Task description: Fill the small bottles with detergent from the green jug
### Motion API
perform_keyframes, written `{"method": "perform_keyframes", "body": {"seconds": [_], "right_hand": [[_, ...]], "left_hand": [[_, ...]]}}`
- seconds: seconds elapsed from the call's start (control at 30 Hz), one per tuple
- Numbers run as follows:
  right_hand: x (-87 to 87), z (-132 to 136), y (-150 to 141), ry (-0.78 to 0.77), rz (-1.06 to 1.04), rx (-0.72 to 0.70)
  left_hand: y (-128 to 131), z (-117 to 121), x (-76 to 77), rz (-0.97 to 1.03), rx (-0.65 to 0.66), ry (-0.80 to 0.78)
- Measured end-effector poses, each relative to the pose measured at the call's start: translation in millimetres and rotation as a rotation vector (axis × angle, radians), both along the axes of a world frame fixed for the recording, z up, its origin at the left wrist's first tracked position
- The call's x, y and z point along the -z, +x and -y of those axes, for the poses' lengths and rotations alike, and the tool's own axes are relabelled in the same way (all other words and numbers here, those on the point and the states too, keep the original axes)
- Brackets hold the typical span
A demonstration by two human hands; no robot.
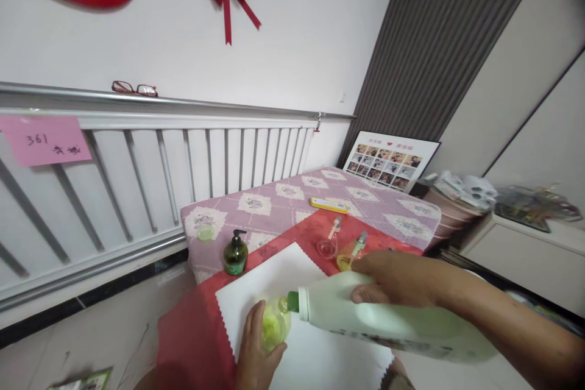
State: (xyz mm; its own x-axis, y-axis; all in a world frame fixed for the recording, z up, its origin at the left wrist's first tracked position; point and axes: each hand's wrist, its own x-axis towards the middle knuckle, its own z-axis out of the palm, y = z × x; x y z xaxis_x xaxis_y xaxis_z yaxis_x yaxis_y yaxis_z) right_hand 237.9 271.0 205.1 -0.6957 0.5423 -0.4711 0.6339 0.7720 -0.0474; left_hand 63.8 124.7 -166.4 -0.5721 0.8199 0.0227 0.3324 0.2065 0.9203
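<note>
Cloth-covered tabletop [299, 204]: right hand [397, 277] clamped on pale-green bottle [411, 324], left hand [253, 344] clasping round bottle [274, 324]; steeper tilting could cause overflow

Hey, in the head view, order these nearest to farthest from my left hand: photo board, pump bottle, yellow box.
From your left hand:
1. Pump bottle: ahead, beside the white sheet.
2. Yellow box: farther, to the right, on patterned cloth.
3. Photo board: farthest, back right, by the ribbed panel.
</note>
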Motion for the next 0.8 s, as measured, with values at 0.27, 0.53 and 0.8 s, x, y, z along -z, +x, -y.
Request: {"method": "perform_keyframes", "body": {"seconds": [0.27, 0.53, 0.8], "right_hand": [[-1.1, 1.2, -2.9, -0.009, -0.008, -0.008], [-0.6, 2.3, -0.9, -0.015, -0.005, 0.009], [0.1, 0.7, -2.7, -0.014, -0.027, -0.002]], "left_hand": [[0.3, -1.3, -2.3, 0.063, -0.039, 0.017], [0.6, 0.8, -4.9, 0.008, 0.006, -0.012], [1.0, -1.2, -0.2, -0.022, -0.006, -0.004]]}}
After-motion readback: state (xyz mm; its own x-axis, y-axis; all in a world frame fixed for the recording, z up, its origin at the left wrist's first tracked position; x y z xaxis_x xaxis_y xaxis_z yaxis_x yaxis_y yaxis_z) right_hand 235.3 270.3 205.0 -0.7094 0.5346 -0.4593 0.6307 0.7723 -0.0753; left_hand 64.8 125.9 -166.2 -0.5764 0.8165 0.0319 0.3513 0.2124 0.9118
